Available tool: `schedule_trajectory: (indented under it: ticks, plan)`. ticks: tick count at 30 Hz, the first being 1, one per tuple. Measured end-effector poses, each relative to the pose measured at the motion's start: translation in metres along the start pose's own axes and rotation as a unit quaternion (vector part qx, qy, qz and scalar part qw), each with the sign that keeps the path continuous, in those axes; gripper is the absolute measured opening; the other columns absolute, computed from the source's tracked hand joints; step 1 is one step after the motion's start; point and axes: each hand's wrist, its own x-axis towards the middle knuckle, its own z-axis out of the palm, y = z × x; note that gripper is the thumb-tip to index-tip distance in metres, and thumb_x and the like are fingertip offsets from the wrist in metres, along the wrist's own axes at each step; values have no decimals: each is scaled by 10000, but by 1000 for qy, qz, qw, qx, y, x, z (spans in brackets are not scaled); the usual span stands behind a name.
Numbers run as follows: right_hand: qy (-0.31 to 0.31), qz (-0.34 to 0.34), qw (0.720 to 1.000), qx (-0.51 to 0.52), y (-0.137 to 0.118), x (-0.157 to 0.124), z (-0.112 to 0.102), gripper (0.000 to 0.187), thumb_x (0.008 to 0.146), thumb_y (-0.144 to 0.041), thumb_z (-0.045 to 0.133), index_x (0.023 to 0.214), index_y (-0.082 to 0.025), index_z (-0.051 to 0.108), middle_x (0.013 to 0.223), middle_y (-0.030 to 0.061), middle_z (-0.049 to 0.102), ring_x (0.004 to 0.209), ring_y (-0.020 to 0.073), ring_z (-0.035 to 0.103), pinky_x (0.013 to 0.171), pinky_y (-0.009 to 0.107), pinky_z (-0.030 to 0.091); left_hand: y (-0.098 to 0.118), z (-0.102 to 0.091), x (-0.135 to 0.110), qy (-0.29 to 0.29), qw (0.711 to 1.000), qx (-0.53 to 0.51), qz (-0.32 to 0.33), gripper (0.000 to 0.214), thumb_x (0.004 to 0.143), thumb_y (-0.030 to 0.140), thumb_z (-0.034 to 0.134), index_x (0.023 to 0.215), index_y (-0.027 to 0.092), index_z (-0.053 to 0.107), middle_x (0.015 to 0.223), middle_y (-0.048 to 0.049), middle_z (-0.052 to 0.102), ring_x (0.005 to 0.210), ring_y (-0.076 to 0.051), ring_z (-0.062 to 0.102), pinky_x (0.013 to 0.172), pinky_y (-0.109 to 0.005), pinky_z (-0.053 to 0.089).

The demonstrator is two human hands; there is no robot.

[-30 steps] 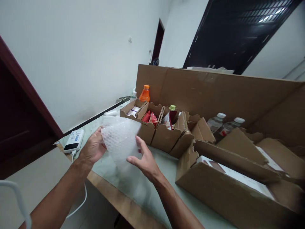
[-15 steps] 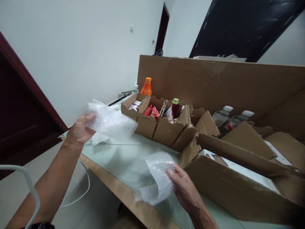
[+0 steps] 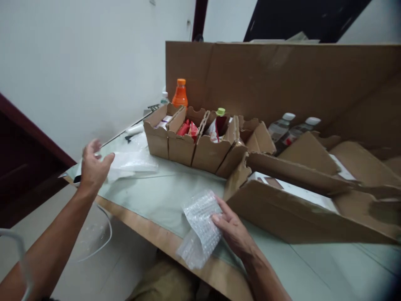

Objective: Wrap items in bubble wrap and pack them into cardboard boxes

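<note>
My right hand [image 3: 233, 225] grips a folded piece of bubble wrap [image 3: 202, 225] between thumb and fingers, over the front edge of the table [image 3: 169, 196]. My left hand [image 3: 95, 163] is raised at the table's left end, its thumb and fingers apart, holding nothing; the fingertips are a little blurred. Just right of it, more clear plastic wrap [image 3: 134, 161] lies flat on the table.
Cardboard bins [image 3: 181, 148] hold red packets [image 3: 188, 128] and other packs. A larger carton [image 3: 300, 213] with a white box stands at right. Behind are an orange bottle [image 3: 180, 95], clear bottles [image 3: 280, 126] and a tall cardboard panel [image 3: 244, 79]. A pale cable [image 3: 109, 230] hangs beside the table.
My left hand has let go of the plastic wrap, which now lies on the table, and has moved left. The right hand still holds its bubble wrap. The view has tilted down.
</note>
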Motion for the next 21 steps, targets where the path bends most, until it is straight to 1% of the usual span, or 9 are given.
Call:
schedule_trajectory:
  ticks: [1, 3, 5, 7, 8, 11, 13, 17, 21]
  plan:
    - [2, -10, 1000, 0, 0, -2, 1, 900, 704, -492, 887, 1485, -249, 511, 762, -6, 695, 677, 155, 610, 670, 254, 424, 4, 0, -21, -32, 999, -4, -9, 534, 751, 387, 752, 1230, 182, 633, 1207, -104, 688, 1122, -311, 628, 1008, -454, 484]
    - [4, -32, 999, -2, -2, -7, 5, 853, 729, -477, 873, 1477, -267, 522, 803, -8, 701, 720, 156, 618, 702, 258, 436, 13, 7, -71, -275, 954, -90, -77, 467, 794, 577, 713, 1011, 166, 759, 912, -110, 756, 854, -265, 686, 801, -378, 550]
    - [-4, -43, 999, -4, -5, -14, 11, 807, 750, -468, 858, 1465, -276, 537, 869, 0, 715, 770, 160, 632, 733, 262, 448, 24, 24, -124, -488, 822, -226, -188, 589, 789, 698, 670, 962, 148, 790, 876, -151, 776, 792, -276, 713, 723, -377, 569]
    - [-29, -30, 999, -4, -8, -23, 18, 765, 762, -473, 846, 1441, -269, 559, 927, 15, 726, 792, 165, 642, 739, 264, 458, 36, 47, -165, -540, 716, -325, -302, 603, 811, 725, 643, 965, 162, 793, 945, -152, 789, 865, -289, 739, 788, -399, 584]
    - [-43, -18, 999, -2, -7, -29, 22, 739, 768, -478, 839, 1423, -262, 573, 949, 23, 728, 799, 167, 646, 739, 265, 462, 42, 58, -179, -520, 696, -363, -337, 575, 805, 700, 672, 956, 158, 787, 932, -146, 791, 867, -296, 744, 797, -406, 586]
    - [-74, 3, 997, 12, 3, -51, 31, 724, 741, -506, 850, 1369, -247, 600, 1040, 47, 720, 882, 193, 658, 784, 282, 483, 62, 83, -193, -397, 720, -429, -373, 390, 726, 418, 853, 998, 156, 754, 899, -93, 797, 856, -275, 753, 825, -379, 589]
    - [-85, 8, 996, 12, 18, -67, 34, 751, 677, -527, 880, 1318, -231, 624, 1068, 54, 709, 941, 221, 652, 816, 302, 488, 73, 91, -186, -341, 744, -446, -362, 482, 693, 282, 879, 1135, 188, 709, 923, -55, 802, 843, -245, 758, 820, -348, 590]
    - [-76, 27, 996, -21, 51, -98, 35, 613, 659, -584, 852, 1097, -180, 709, 885, 36, 697, 819, 207, 635, 748, 300, 474, 82, 100, -167, -360, 760, -445, -307, 700, 709, 200, 845, 1352, 242, 571, 1005, -39, 802, 873, -227, 764, 814, -329, 587]
    - [-46, 40, 998, -16, 53, -123, 32, 561, 726, -573, 819, 1135, -208, 702, 942, 46, 700, 873, 218, 655, 825, 339, 487, 84, 117, -148, -382, 771, -432, -270, 716, 670, 155, 815, 1339, 212, 566, 1016, -59, 800, 848, -225, 759, 816, -341, 587]
